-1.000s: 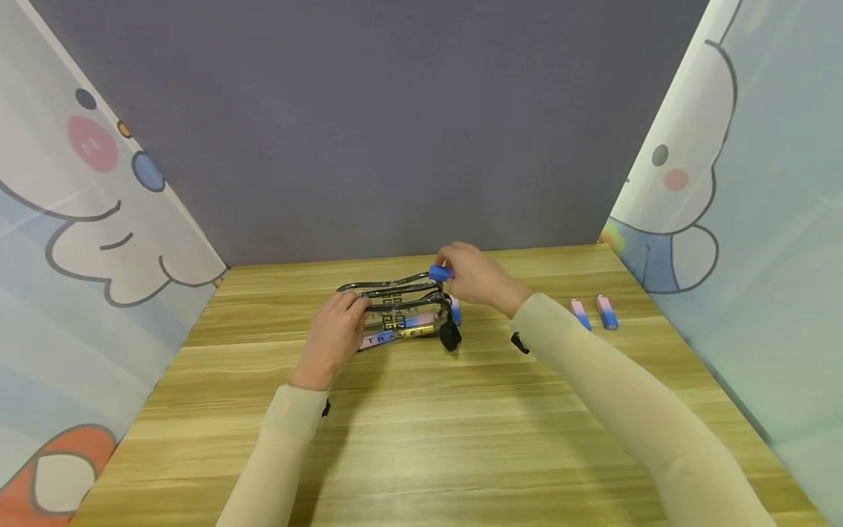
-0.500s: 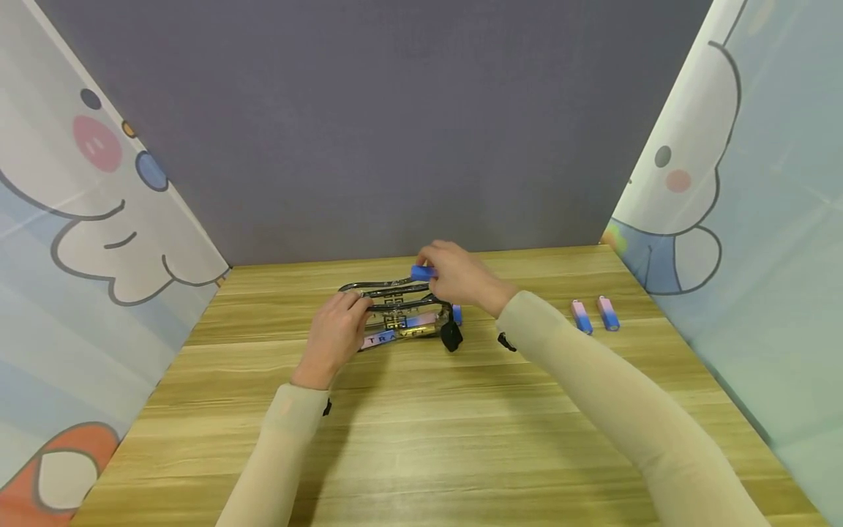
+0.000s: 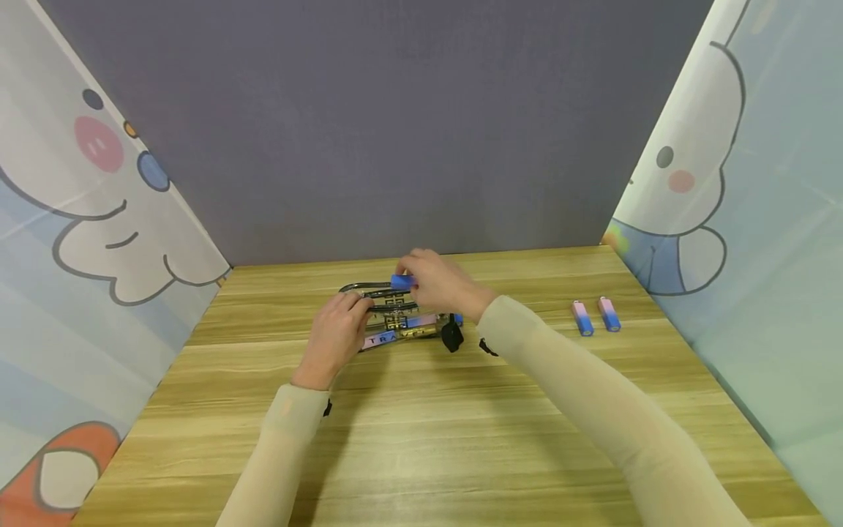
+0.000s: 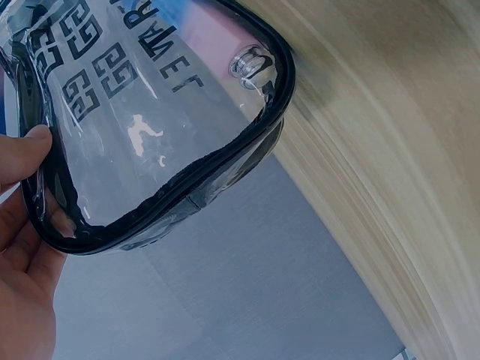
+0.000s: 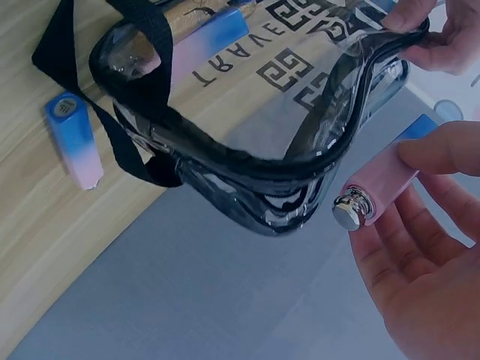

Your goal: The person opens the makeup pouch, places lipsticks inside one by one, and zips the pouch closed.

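Note:
My left hand point(image 3: 336, 329) pinches the rim of a clear zip pouch point(image 4: 120, 150) with black piping and TRAVEL lettering. The pouch stands on the table with its top spread apart. Inside it lie pink-and-blue cosmetic tubes point(image 5: 210, 49) and a gold item point(image 5: 191, 22). Thumb and fingers of my right hand point(image 3: 437, 282) hold another pink-and-blue cosmetic tube point(image 5: 386, 172), square-sided with a silver knob at the pink end. In the head view that tube is over the far rim of the pouch; in the right wrist view it is just beside the mouth.
A black strap point(image 3: 451, 335) hangs from the pouch's right end. Close by it lies a loose tube point(image 5: 73, 142). Two more tubes, one point(image 3: 582, 318) beside another point(image 3: 609, 313), lie at the right of the wooden table point(image 3: 421, 439). A grey panel point(image 3: 408, 132) stands behind.
My right hand has moved left with the tube, from the pouch's right end to above its middle. The left hand has kept its hold on the rim.

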A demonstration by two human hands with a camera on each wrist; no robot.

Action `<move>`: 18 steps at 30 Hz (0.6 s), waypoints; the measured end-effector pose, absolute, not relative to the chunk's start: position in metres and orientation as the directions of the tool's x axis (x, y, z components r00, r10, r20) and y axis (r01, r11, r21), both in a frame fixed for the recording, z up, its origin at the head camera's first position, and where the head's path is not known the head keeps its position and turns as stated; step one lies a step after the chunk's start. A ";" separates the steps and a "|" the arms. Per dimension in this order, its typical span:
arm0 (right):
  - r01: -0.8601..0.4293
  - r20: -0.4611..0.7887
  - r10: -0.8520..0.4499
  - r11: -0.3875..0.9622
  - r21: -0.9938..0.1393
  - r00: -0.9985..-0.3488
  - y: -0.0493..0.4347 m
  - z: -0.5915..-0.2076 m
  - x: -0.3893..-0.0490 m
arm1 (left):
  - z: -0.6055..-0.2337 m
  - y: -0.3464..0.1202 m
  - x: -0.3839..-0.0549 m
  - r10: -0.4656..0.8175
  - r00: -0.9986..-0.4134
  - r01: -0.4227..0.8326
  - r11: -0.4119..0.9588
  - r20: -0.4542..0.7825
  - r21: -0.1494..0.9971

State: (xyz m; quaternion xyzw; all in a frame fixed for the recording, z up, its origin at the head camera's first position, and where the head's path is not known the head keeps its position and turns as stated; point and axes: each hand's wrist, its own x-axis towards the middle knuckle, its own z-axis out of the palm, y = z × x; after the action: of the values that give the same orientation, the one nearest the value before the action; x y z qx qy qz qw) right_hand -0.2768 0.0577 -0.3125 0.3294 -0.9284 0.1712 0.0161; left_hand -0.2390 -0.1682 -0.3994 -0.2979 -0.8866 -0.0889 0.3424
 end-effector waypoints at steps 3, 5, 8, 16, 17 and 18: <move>-0.625 0.144 -0.613 0.722 -0.296 -0.777 0.054 -0.315 -0.277 | -0.400 -0.168 -0.239 0.470 -0.584 0.591 0.805 0.662 -0.050; -0.632 0.145 -0.619 0.720 -0.288 -0.772 0.051 -0.317 -0.277 | -0.400 -0.169 -0.240 0.471 -0.580 0.593 0.804 0.665 -0.051; -0.642 0.147 -0.628 0.716 -0.275 -0.764 0.048 -0.320 -0.277 | -0.400 -0.168 -0.240 0.471 -0.579 0.594 0.803 0.665 -0.050; -0.646 0.144 -0.634 0.713 -0.271 -0.760 0.041 -0.327 -0.278 | -0.400 -0.168 -0.239 0.470 -0.578 0.591 0.805 0.667 -0.056; -0.645 0.145 -0.632 0.714 -0.271 -0.761 0.041 -0.328 -0.278 | -0.400 -0.168 -0.239 0.471 -0.577 0.591 0.805 0.667 -0.056; -0.646 0.148 -0.632 0.714 -0.271 -0.761 0.040 -0.329 -0.278 | -0.400 -0.168 -0.239 0.471 -0.577 0.591 0.805 0.667 -0.058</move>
State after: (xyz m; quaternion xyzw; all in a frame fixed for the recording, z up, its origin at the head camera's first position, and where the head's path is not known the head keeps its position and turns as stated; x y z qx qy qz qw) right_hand -0.2781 0.0405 -0.3286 0.3452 -0.9254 0.1548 0.0220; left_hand -0.2393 -0.1677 -0.3995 -0.3003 -0.8838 -0.0858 0.3483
